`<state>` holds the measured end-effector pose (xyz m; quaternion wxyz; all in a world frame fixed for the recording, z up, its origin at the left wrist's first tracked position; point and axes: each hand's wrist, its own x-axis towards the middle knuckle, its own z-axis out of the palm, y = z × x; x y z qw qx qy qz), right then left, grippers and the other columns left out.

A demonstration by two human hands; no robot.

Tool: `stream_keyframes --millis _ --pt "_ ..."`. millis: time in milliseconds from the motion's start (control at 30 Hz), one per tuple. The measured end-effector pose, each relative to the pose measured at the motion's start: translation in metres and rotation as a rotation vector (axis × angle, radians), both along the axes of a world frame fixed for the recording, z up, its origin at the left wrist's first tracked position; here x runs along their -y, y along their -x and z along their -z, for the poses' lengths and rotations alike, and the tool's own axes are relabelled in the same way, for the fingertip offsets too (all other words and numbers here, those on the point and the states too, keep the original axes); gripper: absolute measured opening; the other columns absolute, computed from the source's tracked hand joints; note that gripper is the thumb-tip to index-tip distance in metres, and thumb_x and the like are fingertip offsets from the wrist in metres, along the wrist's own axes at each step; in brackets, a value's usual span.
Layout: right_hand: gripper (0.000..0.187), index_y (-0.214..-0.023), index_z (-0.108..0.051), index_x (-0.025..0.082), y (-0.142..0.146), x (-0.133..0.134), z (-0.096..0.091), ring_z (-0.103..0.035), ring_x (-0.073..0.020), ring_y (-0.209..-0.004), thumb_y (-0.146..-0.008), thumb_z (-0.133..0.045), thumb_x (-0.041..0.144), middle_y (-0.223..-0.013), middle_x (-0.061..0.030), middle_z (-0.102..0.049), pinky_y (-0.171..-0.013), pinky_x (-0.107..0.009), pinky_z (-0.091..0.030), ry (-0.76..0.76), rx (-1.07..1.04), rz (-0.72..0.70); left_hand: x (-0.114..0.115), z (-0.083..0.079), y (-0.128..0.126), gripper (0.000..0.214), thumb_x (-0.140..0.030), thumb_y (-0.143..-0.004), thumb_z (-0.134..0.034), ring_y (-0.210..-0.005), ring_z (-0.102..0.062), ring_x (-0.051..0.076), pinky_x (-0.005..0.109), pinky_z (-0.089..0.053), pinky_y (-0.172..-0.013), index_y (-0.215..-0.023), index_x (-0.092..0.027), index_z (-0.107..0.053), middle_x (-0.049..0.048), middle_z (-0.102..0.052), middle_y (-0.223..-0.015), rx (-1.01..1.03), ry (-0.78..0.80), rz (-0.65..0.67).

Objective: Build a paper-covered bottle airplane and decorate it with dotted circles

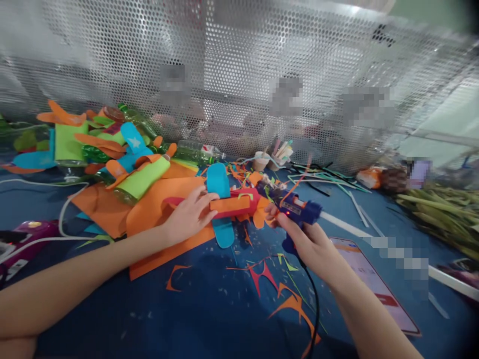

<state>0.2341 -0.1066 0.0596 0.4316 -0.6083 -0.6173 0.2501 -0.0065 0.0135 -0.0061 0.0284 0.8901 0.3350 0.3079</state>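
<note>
My left hand (189, 215) rests on a craft model plane (228, 205) with a red body, an orange band and blue foam wings, its fingers closed over the left end. My right hand (299, 237) grips a blue hot glue gun (297, 210), whose nozzle points left at the plane's right end. The gun's black cord (314, 299) runs down toward me. The plane lies on orange foam sheets (149, 209) on the blue table (209, 309).
A pile of finished bottle planes (123, 164) in green, orange and blue lies at the back left. Foam scraps (277, 284) litter the table. A phone (370, 279) lies right of my wrist. A perforated metal screen (239, 75) closes the back. Green stalks (441, 209) lie right.
</note>
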Motion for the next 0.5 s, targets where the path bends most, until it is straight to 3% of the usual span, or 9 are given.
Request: stream_keyframes --millis 100,300,400,500 --pt "0.039 -0.083 -0.065 0.022 0.001 -0.003 0.001 -0.062 -0.0222 -0.088 -0.088 -0.044 0.053 -0.086 -0.0049 -0.068 -0.081 -0.033 -0.05 0.046 0.021 -0.065 0.0 -0.001 0.001 0.025 -0.034 -0.093 -0.043 -0.113 -0.05 0.024 0.042 -0.049 -0.089 -0.116 -0.023 -0.045 0.0097 -0.045 -0.117 0.028 0.058 0.037" --pt "0.036 -0.082 -0.065 0.022 0.008 -0.006 0.0 -0.064 -0.0219 -0.082 -0.086 -0.047 0.053 -0.083 -0.0052 -0.069 -0.076 -0.033 -0.053 0.021 -0.101 0.029 0.002 0.0 0.001 0.02 -0.031 -0.094 -0.042 -0.111 -0.05 0.023 0.041 -0.048 -0.091 -0.111 -0.022 -0.047 0.0099 -0.044 -0.116 0.034 0.041 0.06" --pt "0.034 -0.084 -0.063 0.021 0.005 -0.01 0.0 -0.064 -0.0224 -0.078 -0.085 -0.05 0.052 -0.081 -0.0056 -0.068 -0.07 -0.034 -0.053 -0.027 -0.154 0.092 0.003 0.003 0.0 0.021 -0.032 -0.094 -0.041 -0.108 -0.052 0.023 0.041 -0.049 -0.089 -0.112 -0.021 -0.048 0.0103 -0.045 -0.117 0.002 0.017 0.046" --pt "0.027 -0.085 -0.059 0.021 0.0 -0.02 -0.005 -0.062 -0.0204 -0.068 -0.079 -0.061 0.047 -0.075 -0.0029 -0.065 -0.061 -0.032 -0.05 -0.041 -0.052 0.096 0.006 0.006 0.0 0.025 -0.034 -0.095 -0.039 -0.107 -0.053 0.025 0.042 -0.051 -0.085 -0.113 -0.021 -0.051 0.0118 -0.045 -0.119 -0.055 -0.06 0.023"
